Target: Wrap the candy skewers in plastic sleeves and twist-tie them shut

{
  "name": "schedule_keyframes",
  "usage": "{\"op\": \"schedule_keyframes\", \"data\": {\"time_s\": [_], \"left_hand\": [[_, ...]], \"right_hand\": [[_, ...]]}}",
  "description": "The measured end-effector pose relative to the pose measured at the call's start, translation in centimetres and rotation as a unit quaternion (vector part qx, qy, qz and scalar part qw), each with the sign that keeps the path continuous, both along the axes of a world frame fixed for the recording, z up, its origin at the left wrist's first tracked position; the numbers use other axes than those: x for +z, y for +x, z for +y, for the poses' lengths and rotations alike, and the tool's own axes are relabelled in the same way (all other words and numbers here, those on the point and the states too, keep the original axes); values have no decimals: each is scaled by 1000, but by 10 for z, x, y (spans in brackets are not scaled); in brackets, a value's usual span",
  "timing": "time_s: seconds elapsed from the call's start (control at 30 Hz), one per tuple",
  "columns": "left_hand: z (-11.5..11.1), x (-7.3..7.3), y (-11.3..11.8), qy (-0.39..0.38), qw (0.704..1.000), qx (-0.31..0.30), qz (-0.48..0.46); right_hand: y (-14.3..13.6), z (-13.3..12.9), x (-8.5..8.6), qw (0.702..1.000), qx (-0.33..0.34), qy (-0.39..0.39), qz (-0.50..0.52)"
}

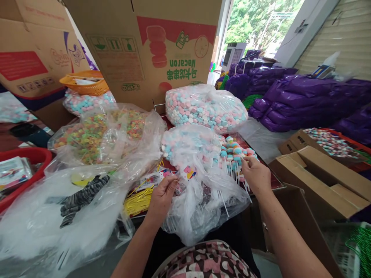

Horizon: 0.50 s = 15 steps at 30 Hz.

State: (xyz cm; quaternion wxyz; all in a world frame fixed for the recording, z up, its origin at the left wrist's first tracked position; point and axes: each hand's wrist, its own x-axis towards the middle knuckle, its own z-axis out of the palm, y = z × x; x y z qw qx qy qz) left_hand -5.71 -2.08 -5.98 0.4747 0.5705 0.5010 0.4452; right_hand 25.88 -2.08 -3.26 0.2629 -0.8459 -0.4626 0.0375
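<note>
My left hand is closed, thumb and fingertips pinched on the edge of a small clear bag with a colourful print. To the right, my right hand is closed at the marshmallow skewers, its fingers on the upper part of one skewer. Several white sticks point down from that pile. Between my hands spreads an open clear plastic bag of pink, blue and white marshmallows. Beside my left hand lie yellow twist ties and printed packets.
A full marshmallow bag stands behind, before a large carton. Left are a bag of ring-shaped sweets, a red basin and a striped sleeve. Right are an open carton and purple sacks.
</note>
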Motion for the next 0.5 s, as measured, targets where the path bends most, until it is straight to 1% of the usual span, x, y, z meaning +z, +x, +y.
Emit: {"op": "schedule_keyframes", "data": {"time_s": [0.1,0.17,0.2,0.27,0.3,0.33,0.4,0.43,0.5], "left_hand": [[4,-3,-1,-19,997,18,-75],[6,-2,-1,-46,990,23,-134],[7,-1,0,-58,985,22,-159],[8,1,0,-70,979,18,-191],[8,1,0,-70,979,14,-194],[8,2,0,-66,980,8,-188],[8,1,0,-59,984,-4,-168],[9,0,0,-57,985,-9,-162],[9,-3,-1,-56,986,-8,-155]], "right_hand": [[4,-8,-8,996,1,68,56],[4,-15,-12,982,4,138,130],[3,-19,-13,966,5,181,184],[-1,-31,-12,917,6,262,300],[-3,-37,-10,893,8,289,345],[-6,-44,-8,876,10,304,373],[-10,-59,-2,862,26,312,398],[-12,-66,2,863,36,308,398],[-16,-78,9,879,63,281,380]]}}
